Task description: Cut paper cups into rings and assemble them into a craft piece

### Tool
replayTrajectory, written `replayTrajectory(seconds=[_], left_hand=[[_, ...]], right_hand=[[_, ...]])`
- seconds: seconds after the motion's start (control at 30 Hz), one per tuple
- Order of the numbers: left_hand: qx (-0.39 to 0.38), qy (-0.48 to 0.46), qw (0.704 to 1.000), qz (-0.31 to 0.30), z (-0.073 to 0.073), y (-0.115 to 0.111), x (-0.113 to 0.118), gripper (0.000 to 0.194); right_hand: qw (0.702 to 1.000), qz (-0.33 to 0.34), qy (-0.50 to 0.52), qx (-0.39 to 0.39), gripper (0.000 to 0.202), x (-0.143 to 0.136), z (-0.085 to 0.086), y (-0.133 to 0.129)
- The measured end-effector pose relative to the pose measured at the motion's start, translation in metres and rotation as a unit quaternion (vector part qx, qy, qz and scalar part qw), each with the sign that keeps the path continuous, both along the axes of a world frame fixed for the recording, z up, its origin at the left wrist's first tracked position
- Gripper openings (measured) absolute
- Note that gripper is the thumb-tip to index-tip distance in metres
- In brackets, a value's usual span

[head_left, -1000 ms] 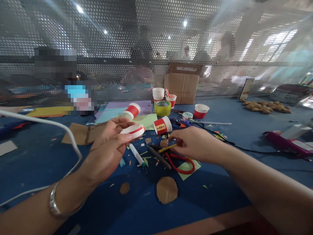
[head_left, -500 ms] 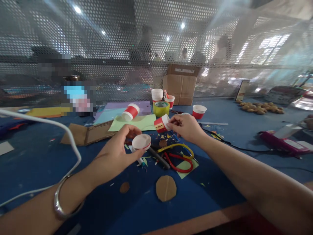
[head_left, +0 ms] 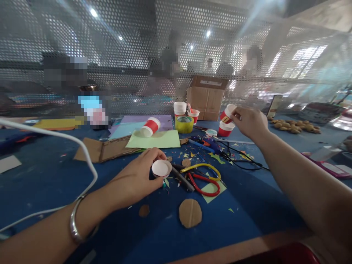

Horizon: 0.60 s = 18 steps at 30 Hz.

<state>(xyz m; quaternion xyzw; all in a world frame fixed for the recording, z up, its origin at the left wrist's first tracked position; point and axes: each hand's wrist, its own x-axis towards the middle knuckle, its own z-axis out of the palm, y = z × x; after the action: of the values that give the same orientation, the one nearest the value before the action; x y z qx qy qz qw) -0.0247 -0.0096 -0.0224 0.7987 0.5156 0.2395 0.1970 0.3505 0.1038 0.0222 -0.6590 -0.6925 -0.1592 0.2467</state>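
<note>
My left hand (head_left: 145, 170) is closed around a small white paper cup piece (head_left: 161, 168), its round face turned up toward me. At the right, my right hand (head_left: 251, 121) pinches a red and white paper cup (head_left: 227, 114), tilted, just above another red paper cup (head_left: 226, 129) that stands on the table. Whether the two cups touch I cannot tell. In front of my left hand lie scissors with red and yellow handles (head_left: 205, 189) and a dark grey rod (head_left: 183, 179). A round cardboard disc (head_left: 190, 213) lies nearer me.
Behind are a red and white cup on its side (head_left: 150, 127), green paper (head_left: 154, 140), yellow-green tape (head_left: 184, 124), stacked cups (head_left: 180, 108) and a cardboard box (head_left: 206, 99). A blue glue gun (head_left: 205, 143) with a black cord lies among paper scraps. A white cable (head_left: 82, 146) crosses the left.
My right hand has carried its cup right and back, from near my left hand to over the standing red cup. My left hand keeps its cup piece; the view has shifted slightly.
</note>
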Motion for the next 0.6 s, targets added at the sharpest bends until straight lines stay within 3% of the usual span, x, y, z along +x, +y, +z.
replayTrajectory(seconds=[0.27, 0.6], left_hand=[[-0.003, 0.023, 1.000, -0.012, -0.003, 0.003, -0.001, 0.028], [-0.048, 0.048, 0.998, -0.007, 0.001, 0.003, -0.001, 0.035]], right_hand=[[0.998, -0.013, -0.047, -0.050, 0.027, 0.019, -0.014, 0.002], [0.990, -0.065, -0.067, -0.101, 0.029, 0.022, -0.009, 0.025]])
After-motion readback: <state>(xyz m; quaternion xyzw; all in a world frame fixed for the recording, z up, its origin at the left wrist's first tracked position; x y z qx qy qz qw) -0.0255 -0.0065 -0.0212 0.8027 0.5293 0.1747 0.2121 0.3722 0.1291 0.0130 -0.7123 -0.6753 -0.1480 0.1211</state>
